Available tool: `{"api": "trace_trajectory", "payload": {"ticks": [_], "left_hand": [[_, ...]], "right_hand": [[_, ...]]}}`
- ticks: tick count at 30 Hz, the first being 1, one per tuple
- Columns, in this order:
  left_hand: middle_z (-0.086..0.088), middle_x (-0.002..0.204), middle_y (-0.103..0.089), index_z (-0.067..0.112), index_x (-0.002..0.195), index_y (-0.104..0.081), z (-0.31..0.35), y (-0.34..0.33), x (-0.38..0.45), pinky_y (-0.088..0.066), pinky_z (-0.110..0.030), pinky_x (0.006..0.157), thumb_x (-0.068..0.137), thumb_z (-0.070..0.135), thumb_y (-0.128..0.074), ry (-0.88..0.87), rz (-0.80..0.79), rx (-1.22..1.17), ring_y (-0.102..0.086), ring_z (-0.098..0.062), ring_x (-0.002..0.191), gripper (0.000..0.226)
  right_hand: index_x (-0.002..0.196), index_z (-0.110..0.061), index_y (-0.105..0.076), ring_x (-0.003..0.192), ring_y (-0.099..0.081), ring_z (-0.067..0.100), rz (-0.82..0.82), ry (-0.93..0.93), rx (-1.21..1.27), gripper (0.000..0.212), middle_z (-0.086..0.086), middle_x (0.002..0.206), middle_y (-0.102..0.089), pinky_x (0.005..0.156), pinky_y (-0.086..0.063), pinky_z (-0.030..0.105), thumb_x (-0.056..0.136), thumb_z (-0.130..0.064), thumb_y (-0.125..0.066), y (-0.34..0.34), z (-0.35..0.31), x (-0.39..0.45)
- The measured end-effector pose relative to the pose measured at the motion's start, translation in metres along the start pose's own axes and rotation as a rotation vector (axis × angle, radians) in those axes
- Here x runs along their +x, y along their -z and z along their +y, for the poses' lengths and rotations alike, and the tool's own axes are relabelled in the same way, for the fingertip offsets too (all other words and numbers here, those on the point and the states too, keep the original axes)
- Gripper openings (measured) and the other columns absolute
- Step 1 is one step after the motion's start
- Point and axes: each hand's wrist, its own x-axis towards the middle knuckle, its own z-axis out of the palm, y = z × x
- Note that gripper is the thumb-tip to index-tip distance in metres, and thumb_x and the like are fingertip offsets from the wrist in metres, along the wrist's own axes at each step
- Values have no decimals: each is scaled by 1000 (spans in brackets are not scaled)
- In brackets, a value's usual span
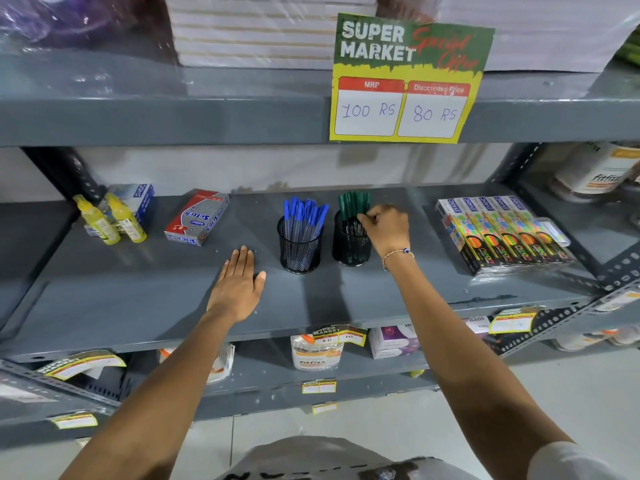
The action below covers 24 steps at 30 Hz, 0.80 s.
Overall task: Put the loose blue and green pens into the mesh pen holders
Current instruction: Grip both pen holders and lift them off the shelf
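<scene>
grey metal shelving point(138, 299) in a shop, middle shelf seen from the front; a price card point(408, 81) reading 100 rs and 80 rs hangs from the shelf above.

two black mesh pen holders stand upright near the shelf's centre, just beside one another but apart. the left holder point(300, 249) carries blue pens point(304, 214): clear barrels, blue caps up, fanned slightly to the right; too tightly bunched for an exact count. the right holder point(349, 245) carries green pens point(353, 204), dark green caps up, packed closely, also too many overlapping to count. no loose pen lies on the bare shelf surface.

left hand point(239, 284): fully open, palm down, fingers together and flat on the shelf, left of the blue-pen holder and not touching it; it holds nothing.

right hand point(386, 226): fingers curled inward at the rim of the right holder, fingertips point(363, 218) among the green pens. whether a pen is actually pinched cannot be told. a beaded bracelet point(398, 254) circles the wrist.

other stock, counted: two yellow bottles point(110, 220) at far left, in front of a blue and white box point(140, 200); one red and grey carton point(197, 216) lying at an angle, between the bottles and the holders; one row of colourful wrapped packs point(502, 233) at right, well apart from the holders.
</scene>
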Motion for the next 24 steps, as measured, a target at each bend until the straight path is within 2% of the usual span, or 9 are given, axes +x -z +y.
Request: {"api": "trace_trajectory", "payload": {"ticks": [2, 5, 10, 13, 15, 18, 20, 22, 24], "left_hand": [[-11, 161, 3, 3, 150, -1, 0, 0, 0, 2, -36, 122, 100, 40, -18, -1, -1, -1, 5, -23, 149, 64], [-11, 161, 4, 4, 150, 0, -2, -2, 2, 3, -36, 122, 99, 40, -17, 1, -8, 4, 6, -23, 149, 65], [-12, 161, 1, 3, 150, -3, -1, 7, 5, 2, -37, 122, 100, 39, -21, 20, -38, -168, 4, -23, 149, 64], [-9, 162, -4, 6, 150, -10, 10, 36, 13, -4, -35, 121, 101, 37, -24, 99, 70, -492, -1, -19, 149, 60], [-9, 160, -14, 9, 150, -16, 24, 65, 24, -11, -34, 118, 101, 37, -26, 160, 173, -616, -12, -21, 148, 57], [-17, 153, -33, 10, 149, -21, 47, 106, 39, -27, -38, 111, 102, 31, -28, 88, 154, -585, -34, -31, 140, 52], [-21, 147, -41, 8, 148, -22, 61, 121, 45, -34, -33, 101, 102, 22, -29, -2, 52, -515, -42, -34, 133, 49], [-24, 128, -56, 3, 141, -37, 71, 126, 48, -35, -25, 84, 100, 10, -34, -78, 11, -463, -52, -34, 120, 42], [-24, 109, -61, 0, 126, -50, 77, 126, 51, -36, -24, 85, 96, 3, -39, -124, 42, -438, -56, -35, 109, 32]], "right_hand": [[77, -8, -71, 63, -63, 25, 21, -20, 30, 22, 9, 71, -71, 66, -51, 26, 84, -28, -67, 1, -1, 1], [80, -9, -72, 73, -68, 26, 11, -28, 20, 19, 10, 80, -74, 67, -45, 21, 84, -27, -68, 1, -2, 0], [74, -10, -69, 73, -66, 23, 35, -42, 95, 21, 9, 73, -72, 70, -44, 21, 87, -26, -62, 10, -8, -5], [51, -19, -46, 49, -48, 21, 33, -46, 147, 43, 2, 49, -52, 60, -37, 24, 92, -28, -54, 9, -24, -16], [48, -19, -28, 45, -38, 24, -3, -44, 131, 53, 3, 45, -40, 56, -31, 26, 97, -31, -46, 4, -39, -27], [58, -11, -40, 72, -59, 38, -117, -3, 75, 47, 24, 74, -64, 65, -43, 35, 100, -32, -38, -8, -60, -36], [61, -8, -44, 79, -60, 36, -165, 9, 58, 45, 26, 85, -62, 67, -41, 35, 100, -30, -39, -15, -71, -36], [60, -7, -44, 77, -56, 30, -204, 8, 62, 43, 22, 83, -55, 65, -37, 32, 99, -24, -42, -21, -81, -33], [76, 1, -58, 83, -59, 31, -202, 5, 69, 32, 22, 89, -59, 68, -40, 33, 98, -16, -43, -26, -88, -29]]}}
